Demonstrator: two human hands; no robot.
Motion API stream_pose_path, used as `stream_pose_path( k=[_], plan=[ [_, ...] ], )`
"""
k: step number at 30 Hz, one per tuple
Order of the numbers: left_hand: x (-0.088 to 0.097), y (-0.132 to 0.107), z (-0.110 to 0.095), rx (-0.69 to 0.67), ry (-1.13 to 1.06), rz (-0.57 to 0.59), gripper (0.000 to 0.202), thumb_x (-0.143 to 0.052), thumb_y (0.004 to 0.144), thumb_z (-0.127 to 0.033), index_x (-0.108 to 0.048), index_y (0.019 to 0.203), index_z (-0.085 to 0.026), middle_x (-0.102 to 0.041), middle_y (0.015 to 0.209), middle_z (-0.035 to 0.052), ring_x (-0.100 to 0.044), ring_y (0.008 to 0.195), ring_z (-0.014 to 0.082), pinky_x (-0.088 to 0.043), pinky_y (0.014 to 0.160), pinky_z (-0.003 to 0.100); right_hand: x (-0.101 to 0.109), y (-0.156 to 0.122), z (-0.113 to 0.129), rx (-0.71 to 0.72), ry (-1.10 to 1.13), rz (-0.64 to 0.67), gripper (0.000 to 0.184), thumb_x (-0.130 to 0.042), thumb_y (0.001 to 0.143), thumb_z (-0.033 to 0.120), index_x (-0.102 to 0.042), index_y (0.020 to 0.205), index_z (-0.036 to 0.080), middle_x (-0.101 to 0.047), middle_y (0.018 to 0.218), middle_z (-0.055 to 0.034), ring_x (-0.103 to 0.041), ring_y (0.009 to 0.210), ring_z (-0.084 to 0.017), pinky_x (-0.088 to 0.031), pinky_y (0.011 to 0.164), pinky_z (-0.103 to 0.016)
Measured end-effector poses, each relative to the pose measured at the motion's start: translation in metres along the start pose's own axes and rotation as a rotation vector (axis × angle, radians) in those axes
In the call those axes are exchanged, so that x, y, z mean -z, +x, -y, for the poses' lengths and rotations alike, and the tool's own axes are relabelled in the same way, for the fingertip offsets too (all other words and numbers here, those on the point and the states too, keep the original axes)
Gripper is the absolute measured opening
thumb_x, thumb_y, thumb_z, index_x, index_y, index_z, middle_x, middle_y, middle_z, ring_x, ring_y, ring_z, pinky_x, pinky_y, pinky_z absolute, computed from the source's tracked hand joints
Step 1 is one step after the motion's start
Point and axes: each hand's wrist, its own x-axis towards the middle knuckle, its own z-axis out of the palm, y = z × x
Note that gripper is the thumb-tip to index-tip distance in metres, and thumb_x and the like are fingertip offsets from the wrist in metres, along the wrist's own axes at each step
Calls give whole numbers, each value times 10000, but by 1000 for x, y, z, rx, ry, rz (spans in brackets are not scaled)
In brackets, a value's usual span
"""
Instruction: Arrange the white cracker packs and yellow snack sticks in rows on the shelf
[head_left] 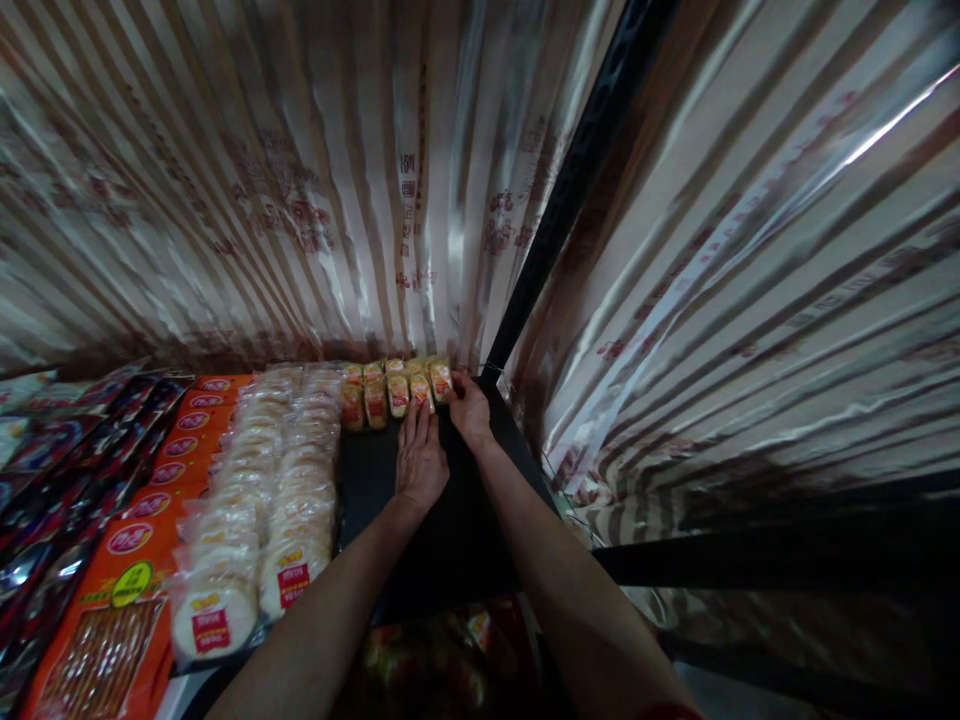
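Small yellow wrapped snack packs (375,402) stand in two rows at the back of a black shelf (465,520). My left hand (422,460) lies with its fingers stretched forward, the fingertips touching the front of a pack near the row's right end. At that end, my right hand (470,408) has bent fingers against the side of the last snack pack (441,378) and appears to grip it. The far side of that pack and some right fingertips are hidden.
Left of the packs run two rows of round, clear-wrapped cakes (289,540). Beyond them are orange snack bags (127,540) and dark shiny packets (60,500). A black post (555,210) rises at the shelf corner before printed plastic sheeting (337,200). Dim goods (435,660) sit below.
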Motion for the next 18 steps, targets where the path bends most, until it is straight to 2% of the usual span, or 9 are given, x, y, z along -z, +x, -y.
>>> stream_pose_path(
  k=[4,8,11,14,18],
  plan=[
    [-2,1,1,6,-32,26,489,-391,770,-63,-453,1253,-32,-305,1452,171,-149,1386,254,-240,1108,444,-3,-4,0,30,-101,24,383,-508,776,160,-585,1150,132,-644,1090,-93,-587,981,-184,-436,912,-324],
    [-5,1,2,13,-59,21,508,-395,753,-44,-446,1258,-23,-300,1452,179,-152,1385,246,-243,1112,432,-6,-10,1,19,-148,53,399,-480,801,176,-564,1190,154,-659,1083,-79,-604,975,-191,-441,905,-328],
    [-6,1,3,9,-79,9,537,-397,745,-45,-427,1282,-42,-319,1445,170,-161,1383,243,-254,1108,444,-9,-12,2,69,-162,38,386,-449,813,175,-571,1180,180,-648,1117,-69,-594,1008,-187,-416,938,-333],
    [-7,1,3,-1,-87,10,568,-398,746,-58,-394,1313,-48,-327,1442,166,-181,1378,244,-259,1106,447,-13,-15,2,121,-174,30,387,-407,830,184,-568,1181,161,-622,1163,-96,-571,1051,-195,-381,973,-354],
    [-7,1,4,-8,-79,-31,586,-387,764,-67,-353,1348,-80,-355,1429,155,-213,1370,225,-266,1104,440,-15,-23,4,118,-164,-11,421,-400,838,234,-521,1228,131,-588,1203,-128,-518,1122,-215,-341,1004,-389]
  ],
)
